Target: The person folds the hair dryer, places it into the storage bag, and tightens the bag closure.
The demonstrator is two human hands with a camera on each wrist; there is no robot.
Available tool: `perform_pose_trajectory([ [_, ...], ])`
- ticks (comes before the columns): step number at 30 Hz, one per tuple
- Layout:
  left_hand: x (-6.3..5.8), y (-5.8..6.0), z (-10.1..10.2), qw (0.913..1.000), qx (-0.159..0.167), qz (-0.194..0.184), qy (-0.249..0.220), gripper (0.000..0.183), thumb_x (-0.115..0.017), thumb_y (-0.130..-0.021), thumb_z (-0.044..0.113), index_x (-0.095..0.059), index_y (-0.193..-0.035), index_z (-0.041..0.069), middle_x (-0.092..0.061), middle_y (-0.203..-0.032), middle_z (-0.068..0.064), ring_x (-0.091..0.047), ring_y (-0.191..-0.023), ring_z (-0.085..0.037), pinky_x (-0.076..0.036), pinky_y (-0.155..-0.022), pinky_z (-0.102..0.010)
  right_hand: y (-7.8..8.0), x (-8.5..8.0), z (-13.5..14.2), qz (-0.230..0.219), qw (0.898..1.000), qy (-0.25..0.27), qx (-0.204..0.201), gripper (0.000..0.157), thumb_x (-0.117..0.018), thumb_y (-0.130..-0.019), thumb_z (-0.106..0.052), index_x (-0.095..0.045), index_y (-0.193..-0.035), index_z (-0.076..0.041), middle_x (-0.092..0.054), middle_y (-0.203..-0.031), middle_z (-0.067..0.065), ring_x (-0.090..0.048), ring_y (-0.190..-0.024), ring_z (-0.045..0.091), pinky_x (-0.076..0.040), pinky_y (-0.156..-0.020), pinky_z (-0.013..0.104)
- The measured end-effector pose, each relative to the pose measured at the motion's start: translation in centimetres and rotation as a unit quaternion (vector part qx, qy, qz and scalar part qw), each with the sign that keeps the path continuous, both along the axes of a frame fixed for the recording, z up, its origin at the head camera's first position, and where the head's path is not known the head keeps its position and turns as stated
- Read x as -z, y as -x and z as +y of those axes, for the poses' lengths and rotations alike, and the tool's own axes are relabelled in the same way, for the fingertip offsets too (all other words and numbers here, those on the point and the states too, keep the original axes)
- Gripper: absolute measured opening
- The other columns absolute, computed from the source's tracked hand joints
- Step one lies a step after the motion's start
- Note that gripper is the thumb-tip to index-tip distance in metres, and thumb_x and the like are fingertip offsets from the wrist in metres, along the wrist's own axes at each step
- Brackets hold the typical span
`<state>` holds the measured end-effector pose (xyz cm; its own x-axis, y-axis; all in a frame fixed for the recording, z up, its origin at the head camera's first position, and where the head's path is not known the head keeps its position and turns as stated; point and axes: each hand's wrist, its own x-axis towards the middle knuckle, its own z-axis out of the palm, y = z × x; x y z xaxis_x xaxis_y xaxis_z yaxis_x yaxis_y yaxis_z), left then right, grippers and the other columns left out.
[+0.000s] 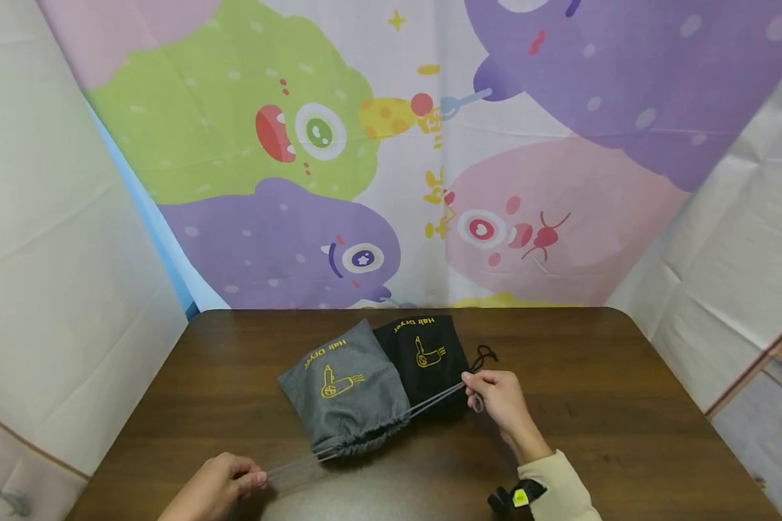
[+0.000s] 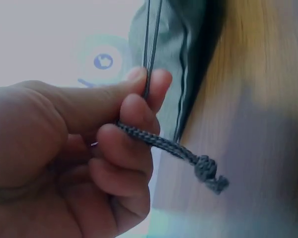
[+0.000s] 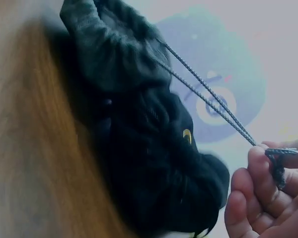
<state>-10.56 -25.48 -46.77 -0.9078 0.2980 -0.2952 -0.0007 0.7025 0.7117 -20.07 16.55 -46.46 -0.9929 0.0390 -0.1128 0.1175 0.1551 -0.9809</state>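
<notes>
A grey drawstring pouch (image 1: pixel 358 387) printed "Hair Dryer" in yellow lies mid-table, its gathered mouth toward the person. My left hand (image 1: pixel 224 483) pinches the doubled drawstring from the pouch's left side; in the left wrist view the cord's knotted end (image 2: pixel 206 168) hangs past the curled fingers. On the other side my right hand (image 1: pixel 498 401) pinches the other drawstring (image 3: pixel 208 91), stretched straight from the mouth. Folds bunch along the pouch mouth (image 3: pixel 119 29) in the right wrist view. A black drawstring pouch (image 1: pixel 423 354), also marked "Hair Dryer", lies partly under the grey one.
Both pouches are on a dark brown wooden table (image 1: pixel 612 405). The black pouch's cord (image 1: pixel 485 356) loops out at its right, just behind the right hand. A cartoon-printed curtain (image 1: pixel 417 181) hangs behind the table's far edge, with pale cloth walls (image 1: pixel 59 217) at the sides.
</notes>
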Motion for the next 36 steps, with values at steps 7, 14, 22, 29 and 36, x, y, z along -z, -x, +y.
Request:
perform_pose_trajectory([
  [7, 0.2, -0.2, -0.9, 0.9994, 0.001, -0.020, -0.030, 0.037, -0.051, -0.100, 0.032, -0.061, -0.084, 0.001, -0.057, -0.072, 0.000, -0.047, -0.063, -0.007, -0.039, -0.057, -0.026, 0.1, 0.8, 0.3, -0.005, 1.000, 0.012, 0.013, 0.031, -0.065, -0.093, -0.015, -0.060, -0.069, 0.005, -0.056, -0.057, 0.000, -0.054, -0.054, 0.013, -0.046, -0.055, 0.024],
  [14, 0.0, -0.5, 0.4, 0.9950, -0.032, 0.055, -0.078, 0.034, -0.046, -0.103, 0.024, -0.051, -0.077, 0.003, -0.051, -0.082, -0.003, -0.044, -0.072, -0.001, -0.036, -0.063, -0.024, 0.1, 0.7, 0.0, -0.005, 0.999, 0.037, 0.001, 0.030, -0.065, -0.093, -0.018, -0.060, -0.069, 0.000, -0.058, -0.060, 0.000, -0.056, -0.058, 0.014, -0.048, -0.059, 0.026],
  [22, 0.1, 0.4, 3.2, 0.9540, -0.117, 0.136, -0.240, 0.035, -0.043, -0.104, 0.018, -0.059, -0.084, -0.006, -0.066, -0.098, 0.006, -0.057, -0.092, -0.002, -0.045, -0.080, -0.020, 0.2, 0.0, -0.4, 0.021, 0.989, 0.135, -0.060, 0.027, -0.062, -0.094, -0.014, -0.065, -0.068, -0.011, -0.062, -0.067, -0.003, -0.058, -0.063, 0.011, -0.051, -0.062, 0.024],
  [29, 0.1, 2.7, 5.8, 0.8201, -0.022, 0.065, -0.568, 0.047, -0.024, -0.108, 0.012, -0.061, -0.081, 0.007, -0.075, -0.100, -0.002, -0.068, -0.105, -0.014, -0.050, -0.093, -0.025, 0.0, -0.1, -1.3, 0.072, 0.941, 0.239, -0.229, 0.036, -0.042, -0.104, -0.018, -0.048, -0.069, -0.013, -0.074, -0.088, -0.005, -0.069, -0.091, 0.011, -0.052, -0.087, 0.026],
  [36, 0.5, 3.9, 7.5, 0.6931, 0.008, -0.041, -0.720, 0.062, -0.013, -0.109, 0.019, -0.066, -0.077, 0.012, -0.070, -0.086, 0.000, -0.068, -0.087, -0.013, -0.051, -0.088, -0.028, -0.6, 0.3, -2.8, 0.074, 0.883, 0.311, -0.344, 0.036, -0.029, -0.107, -0.015, -0.047, -0.076, -0.013, -0.060, -0.070, -0.004, -0.068, -0.075, 0.013, -0.050, -0.088, 0.030],
])
